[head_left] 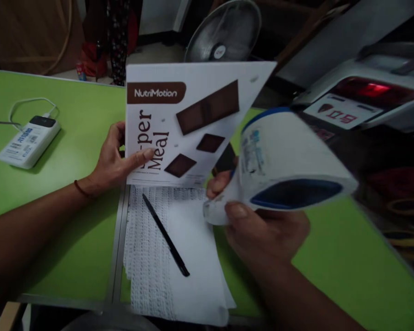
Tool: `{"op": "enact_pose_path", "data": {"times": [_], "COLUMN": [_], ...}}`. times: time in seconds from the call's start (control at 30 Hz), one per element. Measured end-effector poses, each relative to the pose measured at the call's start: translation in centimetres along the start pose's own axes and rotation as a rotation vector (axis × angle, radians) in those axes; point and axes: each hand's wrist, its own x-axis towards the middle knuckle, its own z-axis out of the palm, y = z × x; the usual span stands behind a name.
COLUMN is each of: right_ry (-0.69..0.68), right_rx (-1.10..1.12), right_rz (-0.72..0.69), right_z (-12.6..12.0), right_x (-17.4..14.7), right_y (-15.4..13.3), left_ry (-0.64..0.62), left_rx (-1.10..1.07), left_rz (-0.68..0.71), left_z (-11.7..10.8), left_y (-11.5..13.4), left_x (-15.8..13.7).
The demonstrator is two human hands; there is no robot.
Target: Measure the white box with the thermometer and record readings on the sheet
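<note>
In a dimly lit room, a smooth green tabletop [76, 138] is stretching beneath a person's arms. Above it, the left hand [112, 154] is pinching a flat white NutriMotion package [165, 124], thumb across the brown-printed front, other fingers partly hidden behind. Just beside it, the right hand [265, 230] is gripping the handle of a white plastic scanner [290, 147] with a blue, lens-shaped window. Below, a slim black pen [165, 234] is lying diagonally on loose, densely written paper sheets [196, 271]; a boxy white device [29, 142] is resting farther left, cable attached.
</note>
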Motion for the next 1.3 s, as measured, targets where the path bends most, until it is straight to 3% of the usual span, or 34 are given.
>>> {"op": "enact_pose_path", "data": {"times": [0.13,0.33,0.77,1.1,1.3], "right_ry": [-0.192,-0.342,-0.299,-0.322,-0.291], "right_rx": [0.427,0.465,0.450,0.404,0.519], "right_rz": [0.187,0.310,0.368,0.285,0.407], "right_z": [1.3,1.4,1.4,1.2,1.4], "right_x": [-0.5,-0.6,-1.2,-0.9,-0.7], "right_y": [-0.4,0.3,0.3,0.4,-0.1], "left_ry": [-0.056,-0.108,-0.129,-0.196,-0.210], "left_rx": [0.048,0.085,0.184,0.129,0.114], "left_rz": [-0.036,-0.030,0.040,0.014,-0.003], "left_z": [0.5,0.1,-0.4,-0.4,-0.5], "left_y": [0.8,0.5,-0.3,0.3,0.1], "left_x": [-0.5,-0.1,0.0,0.3,0.1]}}
